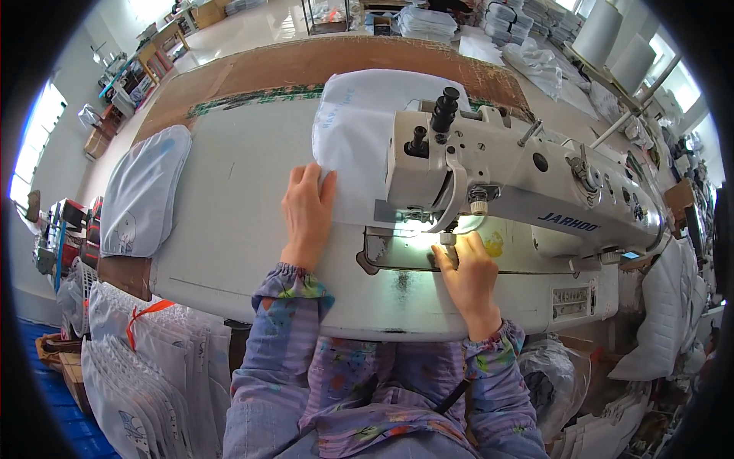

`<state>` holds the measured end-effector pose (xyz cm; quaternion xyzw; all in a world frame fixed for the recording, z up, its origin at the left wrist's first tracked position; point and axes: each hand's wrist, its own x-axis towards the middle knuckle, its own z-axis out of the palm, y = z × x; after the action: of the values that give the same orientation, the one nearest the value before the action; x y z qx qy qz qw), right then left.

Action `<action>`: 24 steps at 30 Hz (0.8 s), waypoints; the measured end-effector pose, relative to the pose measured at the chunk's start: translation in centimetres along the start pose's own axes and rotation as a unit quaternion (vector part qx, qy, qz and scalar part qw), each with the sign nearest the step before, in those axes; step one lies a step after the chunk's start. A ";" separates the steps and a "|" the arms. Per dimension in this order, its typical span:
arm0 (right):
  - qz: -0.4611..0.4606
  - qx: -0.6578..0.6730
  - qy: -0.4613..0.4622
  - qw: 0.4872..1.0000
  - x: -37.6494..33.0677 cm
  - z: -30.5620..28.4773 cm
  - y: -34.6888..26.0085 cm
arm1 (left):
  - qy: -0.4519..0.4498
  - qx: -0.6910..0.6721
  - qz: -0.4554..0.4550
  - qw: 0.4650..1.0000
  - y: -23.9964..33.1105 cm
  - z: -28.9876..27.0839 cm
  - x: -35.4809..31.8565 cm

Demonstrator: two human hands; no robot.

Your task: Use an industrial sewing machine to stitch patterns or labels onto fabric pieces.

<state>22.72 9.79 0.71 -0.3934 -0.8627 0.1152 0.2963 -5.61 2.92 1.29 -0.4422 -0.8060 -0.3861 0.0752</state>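
Note:
A white cloth panel (359,115) with pale blue lettering lies flat on the sewing table, its right side passing under the head of a white sewing machine (520,164). My left hand (307,214) rests at the panel's left edge, thumb on the cloth and apart from the fingers. Just in front of the lit needle area, my right hand (470,277) has its fingers curled close to a small metal knob (449,239). Whatever lies between those fingers is hidden. Under them is the machine's dark metal bed plate (405,252).
A stack of white, rounded cloth pieces (145,191) lies on the table's left end. More printed pieces (145,382) hang below it, beside a red-orange tie (145,315). Thread cones (596,34) stand at upper right. A brown board (260,65) borders the table's far side.

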 end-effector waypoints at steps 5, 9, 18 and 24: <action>0.005 0.000 0.006 1.000 -0.1 -0.3 0.8 | 0.126 -0.452 -0.267 0.842 0.3 1.8 0.2; 0.009 -0.009 0.014 1.000 0.4 -0.3 1.0 | 0.060 -0.471 -0.183 0.861 0.5 2.7 0.1; -0.047 -0.019 0.011 0.999 -0.2 1.6 3.1 | 0.195 -0.151 0.053 0.968 0.5 -7.0 5.7; -0.073 0.019 -0.009 0.997 -0.7 1.8 5.3 | 0.451 -0.031 -0.007 0.892 -7.2 -42.8 -9.3</action>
<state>25.24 12.85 -3.31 -0.3222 -0.8895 0.1136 0.3035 -15.09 -34.90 22.54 -0.2174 -0.6758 -0.5696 0.4143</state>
